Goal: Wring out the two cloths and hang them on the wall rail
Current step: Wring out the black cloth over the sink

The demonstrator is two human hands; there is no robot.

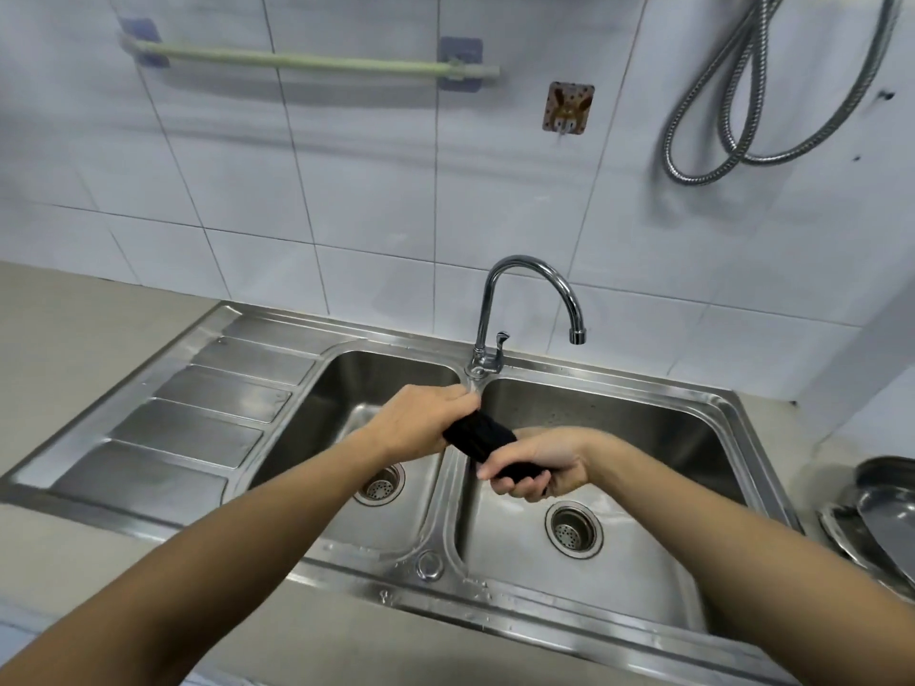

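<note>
Glossy steel sink [277, 383], matt black cloth [482, 438], shiny white tiles [376, 190].

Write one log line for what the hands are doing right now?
step: wringing | left hand + right hand: both gripping black cloth over sink | wall rail: bare | second cloth: unseen

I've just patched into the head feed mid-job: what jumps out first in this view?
Both hands, left hand and right hand, grip a rolled black cloth over the divider of the double steel sink, just in front of the curved tap. Up on the tiled wall at upper left, the pale green rail hangs bare. A coiled metal shower hose dangles at upper right.
</note>
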